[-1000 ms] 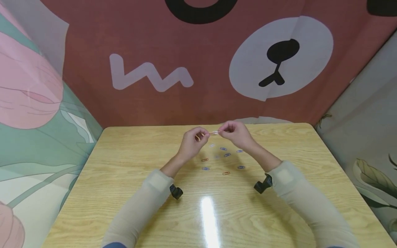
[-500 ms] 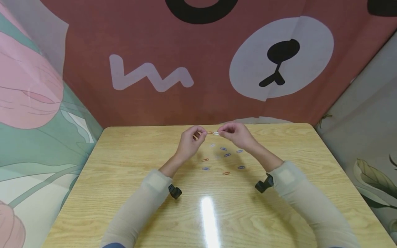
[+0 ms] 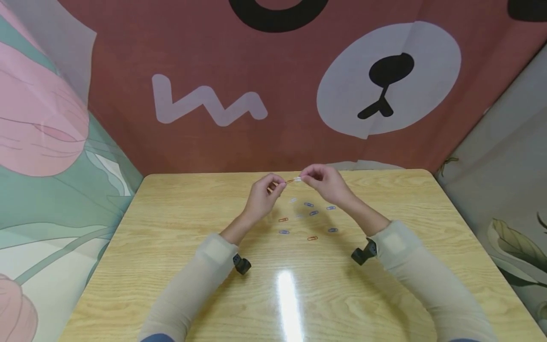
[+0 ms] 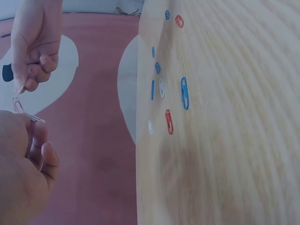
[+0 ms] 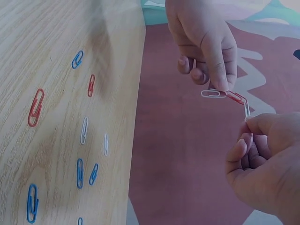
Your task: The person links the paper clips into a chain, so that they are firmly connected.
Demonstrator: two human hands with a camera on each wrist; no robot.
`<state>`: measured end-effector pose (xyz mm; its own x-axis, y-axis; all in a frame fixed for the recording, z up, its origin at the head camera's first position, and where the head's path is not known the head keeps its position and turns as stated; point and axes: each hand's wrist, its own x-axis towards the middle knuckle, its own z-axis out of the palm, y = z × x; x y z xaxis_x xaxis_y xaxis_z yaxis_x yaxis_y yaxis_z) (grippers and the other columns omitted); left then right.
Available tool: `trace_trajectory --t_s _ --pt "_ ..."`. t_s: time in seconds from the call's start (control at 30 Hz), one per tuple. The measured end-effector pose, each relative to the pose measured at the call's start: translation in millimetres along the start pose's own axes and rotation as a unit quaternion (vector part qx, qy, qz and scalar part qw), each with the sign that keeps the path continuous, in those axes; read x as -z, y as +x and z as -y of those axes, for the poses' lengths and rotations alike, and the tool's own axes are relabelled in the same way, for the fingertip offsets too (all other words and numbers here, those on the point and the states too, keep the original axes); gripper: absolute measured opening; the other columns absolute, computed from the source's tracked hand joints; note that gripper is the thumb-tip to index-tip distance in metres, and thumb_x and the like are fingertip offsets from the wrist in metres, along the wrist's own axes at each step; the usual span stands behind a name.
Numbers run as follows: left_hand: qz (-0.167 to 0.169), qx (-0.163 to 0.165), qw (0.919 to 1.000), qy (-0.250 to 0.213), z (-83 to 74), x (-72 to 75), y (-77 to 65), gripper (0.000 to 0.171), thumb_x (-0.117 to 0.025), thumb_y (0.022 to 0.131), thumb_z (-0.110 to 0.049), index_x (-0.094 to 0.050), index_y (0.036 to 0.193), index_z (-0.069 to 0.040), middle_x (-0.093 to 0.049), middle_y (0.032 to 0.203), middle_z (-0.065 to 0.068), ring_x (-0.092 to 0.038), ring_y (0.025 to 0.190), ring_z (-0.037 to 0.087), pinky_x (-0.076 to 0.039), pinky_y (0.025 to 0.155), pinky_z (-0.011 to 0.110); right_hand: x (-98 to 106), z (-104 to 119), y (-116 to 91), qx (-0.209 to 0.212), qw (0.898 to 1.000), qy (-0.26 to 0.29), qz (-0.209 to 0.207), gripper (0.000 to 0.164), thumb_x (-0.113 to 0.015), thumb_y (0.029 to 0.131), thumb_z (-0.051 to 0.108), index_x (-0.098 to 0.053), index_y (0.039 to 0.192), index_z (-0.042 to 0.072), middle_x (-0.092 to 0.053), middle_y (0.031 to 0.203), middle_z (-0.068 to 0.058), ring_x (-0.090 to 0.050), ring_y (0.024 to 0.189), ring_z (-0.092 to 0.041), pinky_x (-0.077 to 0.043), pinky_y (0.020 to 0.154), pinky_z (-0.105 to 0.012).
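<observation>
My left hand (image 3: 259, 197) pinches the red clip (image 5: 237, 97), right at or near its joint with a free-hanging white clip (image 5: 213, 93); thumb hides the exact spot. My right hand (image 3: 326, 184) pinches the end of the far white clip (image 5: 247, 110), which meets the red one in the gap. All three are up in the air over the far part of the table (image 3: 132, 237). Can't tell if the joints are fully seated.

Handling, my guess: next to no weight, springy wire, smooth coating, so prone to roll in the fingertips. Not fragile, but over-prying a loop would likely leave it bent. Best hold: flat faces, near the rounded end, joint left bare. Light tension only; a sideways twist could pop a loop.

Loose blue clips (image 5: 79, 173) sit below, likely easiest picked up by the long sides
</observation>
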<state>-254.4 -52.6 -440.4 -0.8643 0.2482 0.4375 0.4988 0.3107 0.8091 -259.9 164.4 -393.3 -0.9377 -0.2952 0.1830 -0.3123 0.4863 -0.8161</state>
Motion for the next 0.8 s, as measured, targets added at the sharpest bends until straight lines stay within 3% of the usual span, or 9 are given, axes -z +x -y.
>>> trace_trajectory --t_s 0.53,0.8 --pt "0.006 -0.001 1.0000 0.001 0.0 -3.7 -2.3 0.010 -0.064 0.101 -0.010 -0.068 0.102 -0.001 -0.070 0.097 0.010 -0.063 0.078 0.021 -0.053 0.067 0.026 -3.5 7.3 -3.9 0.036 0.999 -0.014 -0.011 0.011 -0.067 0.100 0.013 -0.072 0.104 0.005 -0.066 0.084 -0.006 -0.052 0.069 -0.021 -0.043 0.058 -0.026" --pt "-0.008 -0.030 0.9993 -0.021 -7.0 2.1 1.8 0.013 -0.066 0.101 -0.011 -0.068 0.108 0.000 -0.070 0.102 0.012 -0.063 0.075 0.021 -0.052 0.063 0.023 -7.0 7.3 -3.8 0.037 0.999 -0.012 -0.014 0.009 -0.068 0.100 0.013 -0.072 0.102 0.005 -0.068 0.086 -0.006 -0.055 0.071 -0.021 -0.045 0.060 -0.027"
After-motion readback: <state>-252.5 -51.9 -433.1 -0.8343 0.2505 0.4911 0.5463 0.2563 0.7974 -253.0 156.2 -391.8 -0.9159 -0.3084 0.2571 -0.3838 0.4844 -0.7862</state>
